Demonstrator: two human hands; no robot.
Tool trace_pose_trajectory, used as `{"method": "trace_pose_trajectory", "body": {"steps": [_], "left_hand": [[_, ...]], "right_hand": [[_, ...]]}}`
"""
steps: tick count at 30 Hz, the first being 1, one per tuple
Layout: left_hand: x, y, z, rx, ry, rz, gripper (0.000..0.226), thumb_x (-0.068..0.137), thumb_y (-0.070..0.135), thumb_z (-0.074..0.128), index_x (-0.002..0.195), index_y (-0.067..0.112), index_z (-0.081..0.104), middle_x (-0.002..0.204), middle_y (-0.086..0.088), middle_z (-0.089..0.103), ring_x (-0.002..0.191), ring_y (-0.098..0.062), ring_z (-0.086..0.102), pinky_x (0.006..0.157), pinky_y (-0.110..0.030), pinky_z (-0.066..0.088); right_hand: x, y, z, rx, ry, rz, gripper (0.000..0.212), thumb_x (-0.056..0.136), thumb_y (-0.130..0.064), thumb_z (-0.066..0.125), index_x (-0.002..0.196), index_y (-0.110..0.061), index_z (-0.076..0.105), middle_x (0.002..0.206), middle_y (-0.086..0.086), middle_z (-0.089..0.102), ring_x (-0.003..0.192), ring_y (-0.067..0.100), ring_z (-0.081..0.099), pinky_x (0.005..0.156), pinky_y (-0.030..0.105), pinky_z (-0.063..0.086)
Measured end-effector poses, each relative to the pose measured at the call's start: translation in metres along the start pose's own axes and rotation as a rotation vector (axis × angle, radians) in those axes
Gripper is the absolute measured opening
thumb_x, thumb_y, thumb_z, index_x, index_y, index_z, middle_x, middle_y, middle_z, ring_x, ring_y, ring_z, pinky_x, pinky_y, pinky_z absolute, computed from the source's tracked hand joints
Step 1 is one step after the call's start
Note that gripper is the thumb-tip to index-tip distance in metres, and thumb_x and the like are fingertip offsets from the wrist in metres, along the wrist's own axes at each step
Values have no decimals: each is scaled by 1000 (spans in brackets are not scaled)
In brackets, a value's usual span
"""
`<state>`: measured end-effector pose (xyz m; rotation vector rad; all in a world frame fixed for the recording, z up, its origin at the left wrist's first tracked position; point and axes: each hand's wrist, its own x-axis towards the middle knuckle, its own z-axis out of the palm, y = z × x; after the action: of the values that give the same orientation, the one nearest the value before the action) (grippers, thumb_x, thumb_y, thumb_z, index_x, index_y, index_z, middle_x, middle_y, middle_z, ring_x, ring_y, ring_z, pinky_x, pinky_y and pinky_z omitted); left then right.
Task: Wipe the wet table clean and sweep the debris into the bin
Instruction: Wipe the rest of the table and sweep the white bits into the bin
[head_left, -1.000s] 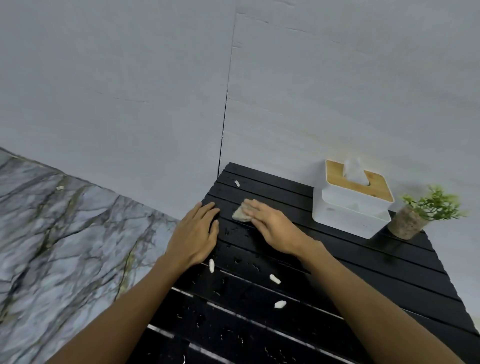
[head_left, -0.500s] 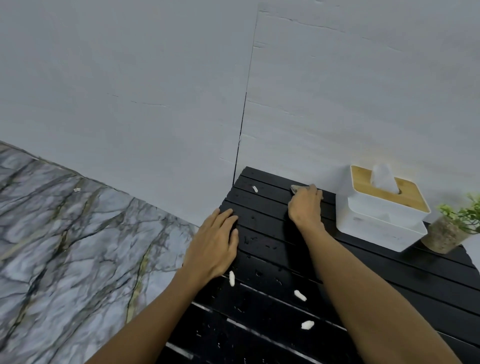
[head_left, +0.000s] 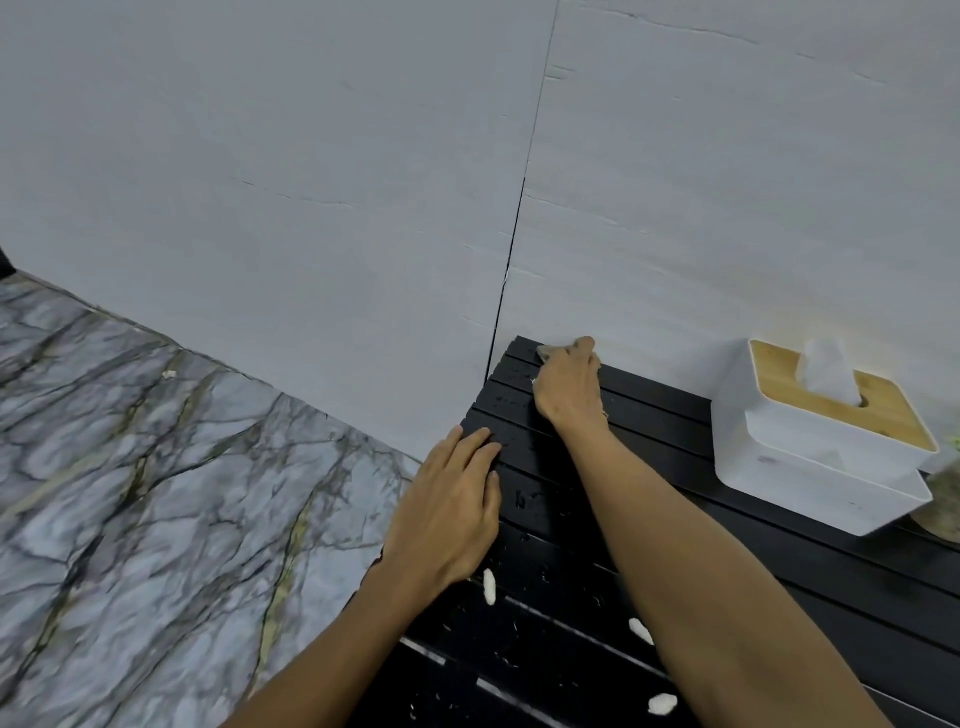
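Risk: your right hand (head_left: 566, 387) presses the wipe (head_left: 545, 353) into the table (head_left: 779, 571)'s far-left corner; the left hand (head_left: 447, 514) lies flat on the left edge. 3 debris bits (head_left: 489, 587) behind could get missed; no bin visible.

Home: tissue box (head_left: 810, 441), marble floor (head_left: 156, 493) (slatted table (head_left: 779, 571)).

Black slatted table (head_left: 727, 519) dotted with white debris bits (head_left: 489, 587); white tissue box (head_left: 810, 467) under tan wooden lid (head_left: 779, 374); grey marble floor (head_left: 156, 493), dark and yellowish veins; pale grey wall (head_left: 311, 156).
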<state>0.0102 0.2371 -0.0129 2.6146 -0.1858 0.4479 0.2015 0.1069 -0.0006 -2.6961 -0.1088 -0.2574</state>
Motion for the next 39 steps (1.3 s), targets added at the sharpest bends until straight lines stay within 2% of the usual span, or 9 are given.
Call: {"method": "trace_pose_trajectory", "body": {"steps": [4,11,15,17,21,23,27,32,39], "left_hand": [[0,0,2,-7,7,0,44,104,32,28,146,22,39,156,7,31,148,-10,11,118,-20,1],[0,1,1,-42,12,-1,43,104,30,30,145,21,40,154,7,33,147,-10,15,116,-17,1],[-1,2,-2,-91,46,-7,38,101,26,36,138,20,42,144,6,43,134,-9,37,114,-25,29],[-2,6,-7,-145,62,-34,36,99,25,40,135,22,38,134,7,46,115,-8,49,96,-24,43],[-3,7,-11,-184,45,-62,44,99,25,41,141,21,28,138,2,42,100,-12,54,80,-22,41],[-3,7,-11,-182,37,-67,48,98,25,40,143,23,23,140,2,39,91,-11,52,74,-21,39],[-3,9,-11,-181,29,-79,53,97,24,39,146,23,18,143,1,37,85,-10,51,69,-21,39],[-2,9,-11,-213,32,-106,57,96,19,38,149,23,15,146,-3,34,74,-10,55,60,-22,42],[-4,9,-14,-261,28,-149,59,97,21,37,149,26,11,152,-5,29,104,-21,59,85,-42,52]], "right_hand": [[6,-7,0,25,-71,-96,36,100,-6,38,129,2,58,142,18,35,128,37,40,107,38,37],[-15,10,-17,124,-229,-493,33,106,-21,44,133,-15,61,141,5,48,126,23,52,108,42,43],[-52,21,-29,190,-271,-671,31,104,-19,47,129,-13,65,137,1,56,126,13,53,110,29,41],[-68,29,-43,303,-262,-666,28,104,-15,49,123,-16,70,132,-4,61,122,5,56,105,20,43],[-65,41,-64,493,-79,-422,30,106,-14,46,116,-21,73,119,-24,60,100,-6,62,70,12,51],[-46,50,-54,396,37,-299,30,106,-14,44,118,-16,71,119,-15,60,111,8,58,88,21,48],[-26,46,-24,186,-68,-198,34,106,-19,39,122,-11,67,138,9,56,136,30,44,115,42,36],[-45,16,-22,139,-228,-483,35,106,-23,42,135,-15,60,151,7,48,143,20,38,119,45,31],[-111,27,-58,461,-377,-602,27,104,-17,51,124,-19,70,136,-9,63,131,1,51,106,27,47]]}}
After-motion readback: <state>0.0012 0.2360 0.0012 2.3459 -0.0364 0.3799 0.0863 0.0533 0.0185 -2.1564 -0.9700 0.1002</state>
